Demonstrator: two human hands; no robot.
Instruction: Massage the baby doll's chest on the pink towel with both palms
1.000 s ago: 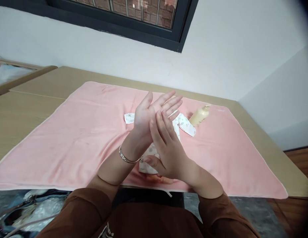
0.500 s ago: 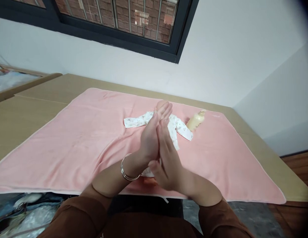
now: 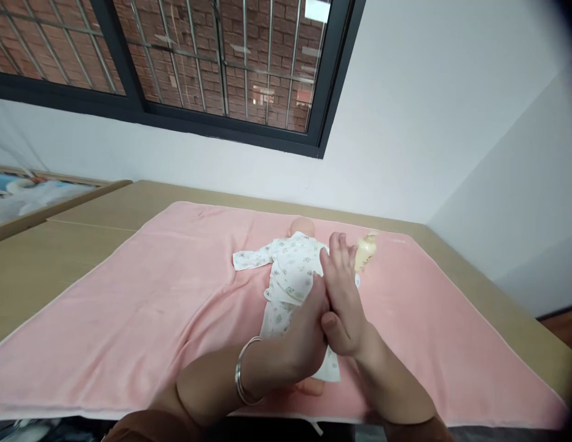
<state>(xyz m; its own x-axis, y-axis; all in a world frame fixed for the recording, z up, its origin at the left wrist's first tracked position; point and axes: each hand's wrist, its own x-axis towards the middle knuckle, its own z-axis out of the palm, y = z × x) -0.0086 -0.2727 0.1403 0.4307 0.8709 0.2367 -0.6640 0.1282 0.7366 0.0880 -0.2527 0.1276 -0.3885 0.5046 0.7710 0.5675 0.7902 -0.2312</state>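
Note:
A baby doll (image 3: 292, 270) in a white printed suit lies on its back on a pink towel (image 3: 142, 307), head toward the wall. Above its legs my two hands press palm to palm. My left hand (image 3: 306, 337), with a silver bangle on the wrist, lies against my right hand (image 3: 343, 301), whose fingers point up and away and stay straight. Neither hand holds anything I can see. A cream lotion bottle (image 3: 365, 250) lies on the towel just behind my right fingertips.
The towel covers a tan table (image 3: 59, 245) that meets a white wall. A dark-framed barred window (image 3: 212, 67) looks onto brick. A second surface with a picture (image 3: 27, 196) sits at far left. The table's right edge (image 3: 534, 331) drops to wooden floor.
The view has tilted up, showing more window. My hands have slid against each other and moved lower over the doll's legs, uncovering its body and head.

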